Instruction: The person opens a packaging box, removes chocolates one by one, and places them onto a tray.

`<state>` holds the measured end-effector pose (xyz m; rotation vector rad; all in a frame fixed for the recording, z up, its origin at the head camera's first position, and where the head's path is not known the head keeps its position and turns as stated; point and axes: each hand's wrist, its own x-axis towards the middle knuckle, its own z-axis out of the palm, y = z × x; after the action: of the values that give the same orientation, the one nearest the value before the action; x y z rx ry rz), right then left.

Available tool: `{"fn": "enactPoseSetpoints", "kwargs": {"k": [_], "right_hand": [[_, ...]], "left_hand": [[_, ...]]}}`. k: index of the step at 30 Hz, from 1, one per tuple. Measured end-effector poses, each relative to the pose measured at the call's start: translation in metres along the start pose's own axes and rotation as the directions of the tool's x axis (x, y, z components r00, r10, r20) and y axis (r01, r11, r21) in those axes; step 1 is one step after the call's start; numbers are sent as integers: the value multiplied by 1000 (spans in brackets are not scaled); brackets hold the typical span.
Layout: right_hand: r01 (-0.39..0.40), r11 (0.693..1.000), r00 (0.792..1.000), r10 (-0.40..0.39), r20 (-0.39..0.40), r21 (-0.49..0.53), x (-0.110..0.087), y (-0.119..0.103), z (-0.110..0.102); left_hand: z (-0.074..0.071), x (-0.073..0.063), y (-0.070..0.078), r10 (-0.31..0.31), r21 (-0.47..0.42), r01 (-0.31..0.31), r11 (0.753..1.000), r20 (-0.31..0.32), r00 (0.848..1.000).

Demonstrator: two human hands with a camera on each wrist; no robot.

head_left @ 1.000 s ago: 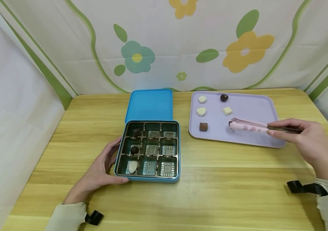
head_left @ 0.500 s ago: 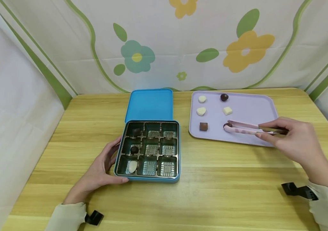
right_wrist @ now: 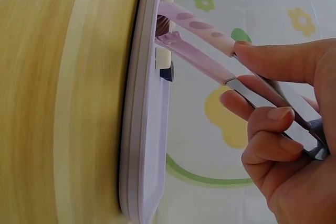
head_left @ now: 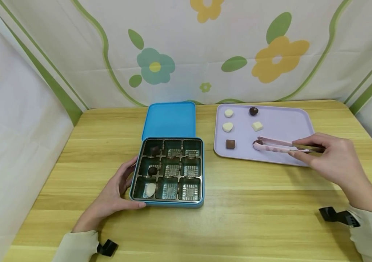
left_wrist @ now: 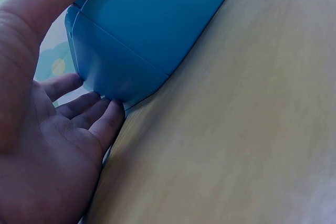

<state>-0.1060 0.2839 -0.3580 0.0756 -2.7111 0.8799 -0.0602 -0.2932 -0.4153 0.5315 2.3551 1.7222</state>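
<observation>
Chocolate [right_wrist: 163, 25] on tray [head_left: 292, 125], between tongs [right_wrist: 202, 27]

Judged light and firm but easily dented; best gripped low, across its ridged sides, gently. Right hand [head_left: 334, 156]: fingers curled round the part-open tongs. Left hand [head_left: 113, 193]: fingers and thumb curved about a corner of the tin [head_left: 172, 204], on the bench [head_left: 254, 203].

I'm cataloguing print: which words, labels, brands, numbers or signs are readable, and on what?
None readable. The blue tin, blue lid, lilac tray and tongs show no lettering; the cloth backdrop bears only flowers, leaves and lines.
Any marks on the black right-wrist mount are too small to read.
</observation>
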Motion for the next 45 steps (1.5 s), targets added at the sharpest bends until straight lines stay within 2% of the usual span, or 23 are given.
{"fn": "enactPoseSetpoints", "kwargs": {"k": [4, 7, 14, 22, 33, 45], "right_hand": [[18, 1000, 1000, -18, -15, 1, 0, -1, 0], [56, 998, 997, -56, -55, 7, 0, -1, 0], [224, 974, 959, -220, -180, 7, 0, -3, 0], [308, 950, 934, -292, -207, 49, -1, -12, 9], [367, 928, 911, -346, -224, 62, -5, -18, 27], [356, 934, 913, -337, -229, 46, -4, -21, 32]], "left_hand": [[1, -1, 0, -14, 0, 14, 1000, -1, 1000], [1, -2, 0, -23, -6, 23, 1000, 0, 1000], [2, -2, -1, -16, -5, 16, 1000, -3, 1000], [2, -3, 0, -20, -12, 20, 1000, -8, 1000], [4, -3, 1, -3, -19, 3, 1000, -17, 1000], [2, -1, 9, 41, -14, -41, 999, -12, 999]]}}
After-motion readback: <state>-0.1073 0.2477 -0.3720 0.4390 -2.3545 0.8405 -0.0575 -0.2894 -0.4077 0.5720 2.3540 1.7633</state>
